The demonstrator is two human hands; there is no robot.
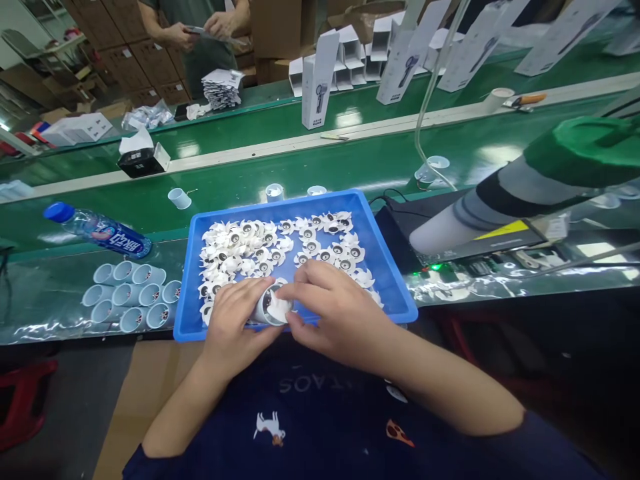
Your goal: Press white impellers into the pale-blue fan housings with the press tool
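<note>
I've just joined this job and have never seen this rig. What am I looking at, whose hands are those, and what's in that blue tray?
There's no machine here: these are a person's two bare hands, seen from a single camera worn on their head and looking down. The left hand and right hand together hold a pale grey cylinder, with a white finned piece at its open end. Under them, a blue plastic tray holds a heap of similar white finned parts. To its left lie more pale grey cylinders and a clear water bottle with a blue cap. Beyond the tray runs a green conveyor belt.
</note>
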